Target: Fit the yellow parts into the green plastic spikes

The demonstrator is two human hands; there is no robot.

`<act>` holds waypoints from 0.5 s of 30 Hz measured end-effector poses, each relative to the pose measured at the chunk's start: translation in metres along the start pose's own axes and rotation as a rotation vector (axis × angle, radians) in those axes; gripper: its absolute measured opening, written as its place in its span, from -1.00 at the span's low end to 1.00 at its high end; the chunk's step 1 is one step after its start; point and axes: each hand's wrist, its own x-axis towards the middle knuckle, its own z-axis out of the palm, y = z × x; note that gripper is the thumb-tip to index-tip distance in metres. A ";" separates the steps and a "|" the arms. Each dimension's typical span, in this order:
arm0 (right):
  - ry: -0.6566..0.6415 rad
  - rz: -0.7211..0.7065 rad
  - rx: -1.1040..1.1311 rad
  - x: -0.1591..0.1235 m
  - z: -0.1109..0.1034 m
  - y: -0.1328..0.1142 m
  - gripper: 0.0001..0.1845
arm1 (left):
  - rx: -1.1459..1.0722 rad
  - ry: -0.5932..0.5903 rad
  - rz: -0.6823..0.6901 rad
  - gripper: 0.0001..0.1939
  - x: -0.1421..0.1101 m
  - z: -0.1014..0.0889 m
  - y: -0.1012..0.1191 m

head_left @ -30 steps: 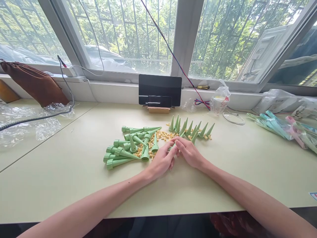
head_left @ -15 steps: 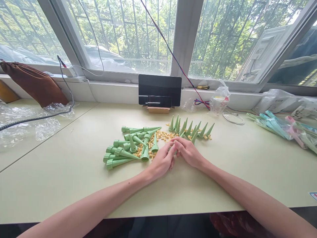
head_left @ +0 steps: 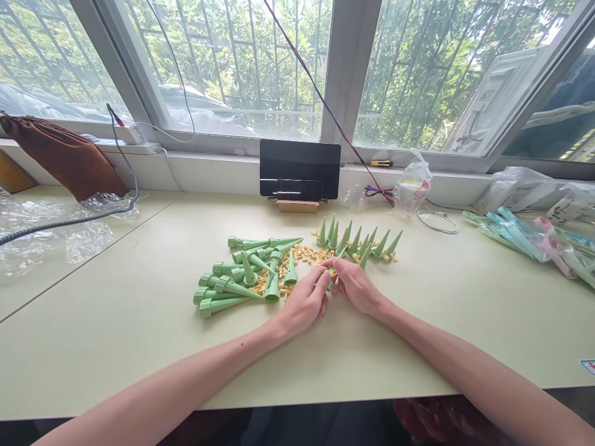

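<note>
Pale table (head_left: 297, 371), green tapered spikes (head_left: 291, 274)

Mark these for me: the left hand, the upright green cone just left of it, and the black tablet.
Left hand (head_left: 304, 300): head view, back of the hand.
Upright green cone (head_left: 290, 272): head view, lower body.
Black tablet (head_left: 300, 160): head view, dark screen.

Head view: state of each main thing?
Green piece: held, mostly hidden
Left hand: closed on green piece
Right hand: closed on green piece
Left green cones: mostly lying
Right green cones: standing, tips up
Yellow pieces: mostly scattered
Tablet: propped up, screen dark
White cable: coiled
Red-blue wires: bundled
</note>
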 end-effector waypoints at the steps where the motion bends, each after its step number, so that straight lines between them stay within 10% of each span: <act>1: 0.001 0.000 0.007 0.000 0.000 0.001 -0.37 | 0.007 0.000 -0.001 -0.62 0.000 0.000 0.000; 15: 0.016 -0.010 0.040 0.002 0.000 0.000 -0.37 | 0.031 -0.029 -0.019 -0.53 -0.001 -0.002 0.003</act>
